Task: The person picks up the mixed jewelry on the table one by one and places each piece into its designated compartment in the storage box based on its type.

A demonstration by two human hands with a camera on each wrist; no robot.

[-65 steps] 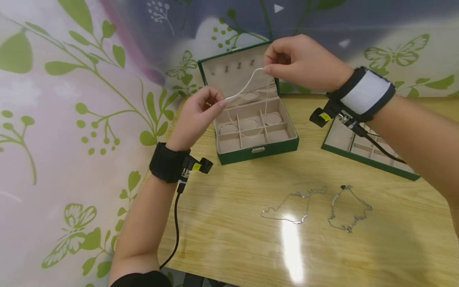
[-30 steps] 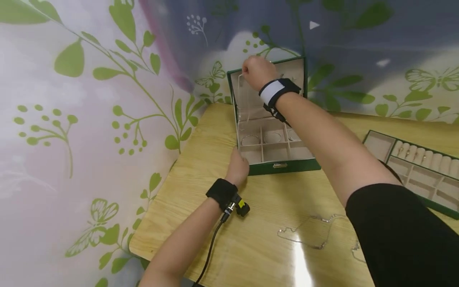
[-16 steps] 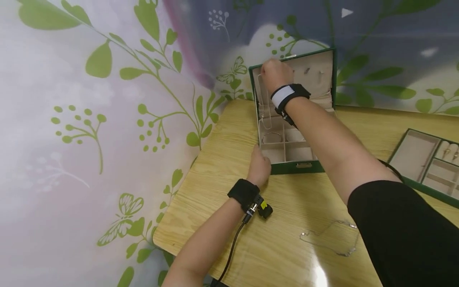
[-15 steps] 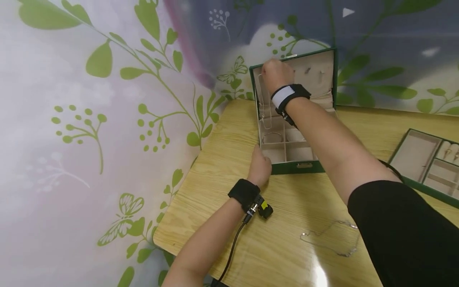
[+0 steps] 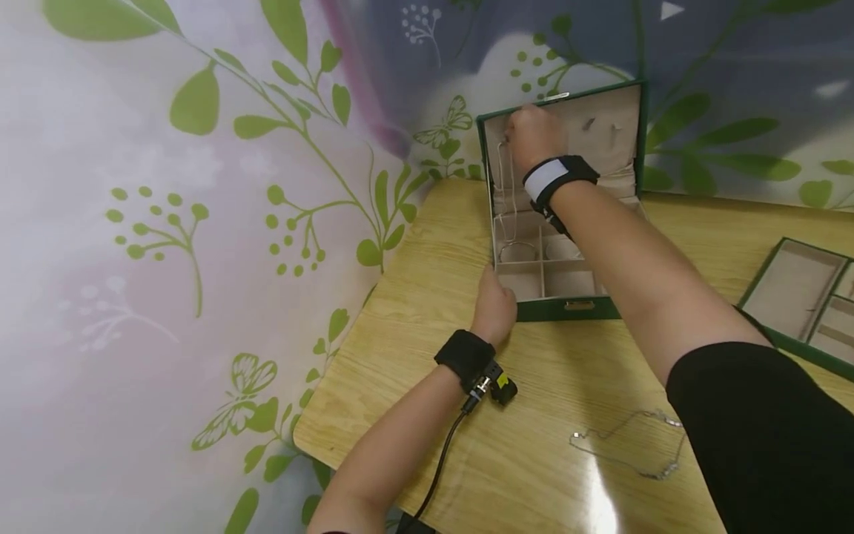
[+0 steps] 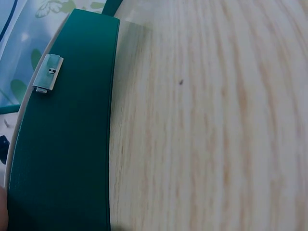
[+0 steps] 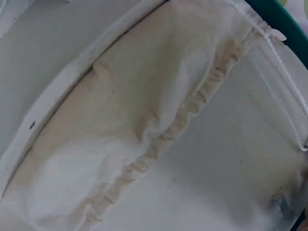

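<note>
A green jewelry box [image 5: 548, 310] stands with its lid up and its beige compartments facing me. My right hand [image 5: 537, 137] is at the upper left of the lid's lining, holding a thin pale necklace [image 5: 514, 200]; its fingertips are mostly hidden. The strand dangles into the back left compartment, near a bracelet [image 5: 517, 252]. In the right wrist view the necklace [image 7: 279, 57] shows as a white twisted cord, bent at the right edge. My left hand [image 5: 495, 305] holds the box's front left corner; its hold is partly hidden. The box's green front [image 6: 67, 120] and clasp appear in the left wrist view.
A green-edged tray [image 5: 794, 289] with beige sections lies at the right. A silver chain necklace [image 5: 660, 473] rests on the wooden table [image 5: 400, 356], partly behind the right arm. Small hooks [image 5: 588, 124] sit on the lid's lining. A patterned wall is behind.
At first both hands stretched the necklace above the box. Since then the left hand has moved down to the box corner, and the right hand has carried the necklace to the lid's upper left.
</note>
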